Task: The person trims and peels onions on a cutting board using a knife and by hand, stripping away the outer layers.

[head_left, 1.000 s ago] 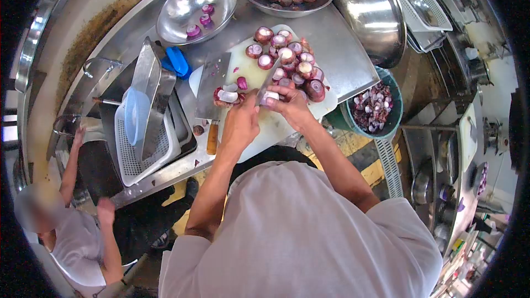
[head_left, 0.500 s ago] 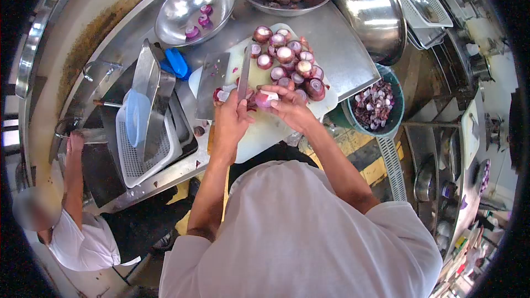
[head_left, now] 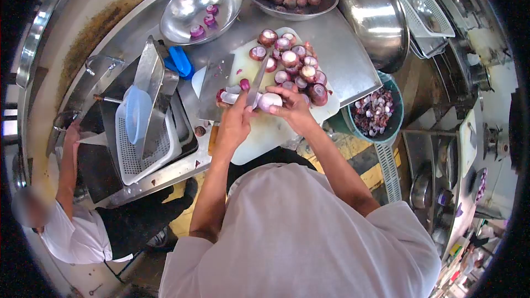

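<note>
Over the white cutting board [head_left: 255, 152], my left hand [head_left: 236, 120] is closed around a small knife [head_left: 259, 80], whose blade points away from me. A strip of purple peel [head_left: 244, 84] shows beside the blade. My right hand [head_left: 295, 113] grips a pale, mostly peeled onion [head_left: 270, 101] right next to the knife. Just beyond my hands, several red onions [head_left: 289, 58] with cut ends and skins on are piled on the board. Left of them a wide cleaver [head_left: 214, 89] lies flat, with onion skin scraps by its blade.
Behind the board stand a steel bowl [head_left: 185, 8] with a few peeled onions and another bowl [head_left: 326, 11] of whole onions. A green bucket [head_left: 395, 116] of skins is at right. A white basket [head_left: 146, 168] sits left, near another person [head_left: 83, 237].
The onion in my right hand now shows more pale flesh, with its skin pulled away. The knife has tilted to the right. The other person's arm has shifted slightly.
</note>
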Action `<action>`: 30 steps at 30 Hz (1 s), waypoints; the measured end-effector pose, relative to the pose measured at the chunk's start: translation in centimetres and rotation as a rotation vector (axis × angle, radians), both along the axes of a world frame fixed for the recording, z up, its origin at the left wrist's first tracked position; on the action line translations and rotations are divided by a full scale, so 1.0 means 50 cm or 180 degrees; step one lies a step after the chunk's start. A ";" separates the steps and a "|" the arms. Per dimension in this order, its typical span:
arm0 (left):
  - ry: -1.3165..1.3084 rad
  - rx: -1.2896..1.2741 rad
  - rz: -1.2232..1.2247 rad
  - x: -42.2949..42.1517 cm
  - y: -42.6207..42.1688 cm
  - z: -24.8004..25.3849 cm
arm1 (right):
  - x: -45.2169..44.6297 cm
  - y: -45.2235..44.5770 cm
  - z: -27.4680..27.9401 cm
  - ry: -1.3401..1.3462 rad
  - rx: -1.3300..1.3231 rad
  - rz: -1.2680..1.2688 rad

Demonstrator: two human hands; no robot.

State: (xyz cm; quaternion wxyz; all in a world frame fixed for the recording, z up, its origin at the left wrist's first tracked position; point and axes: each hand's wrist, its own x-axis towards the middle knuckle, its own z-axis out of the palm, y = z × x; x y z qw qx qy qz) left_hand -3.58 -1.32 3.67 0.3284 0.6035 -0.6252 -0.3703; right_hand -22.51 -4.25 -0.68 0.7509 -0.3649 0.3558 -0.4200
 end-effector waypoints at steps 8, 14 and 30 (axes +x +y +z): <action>-0.0560 -0.0393 0.0022 -0.019 0.007 0.025 | 0.024 -0.008 -0.036 0.0686 -0.0221 -0.0165; -0.0497 -0.0846 0.0446 0.037 -0.019 -0.045 | 0.021 -0.007 0.024 0.0341 -0.0323 0.0237; -0.0113 -0.0139 -0.0136 -0.005 0.016 0.064 | 0.044 -0.011 -0.003 -0.0627 0.0552 -0.0153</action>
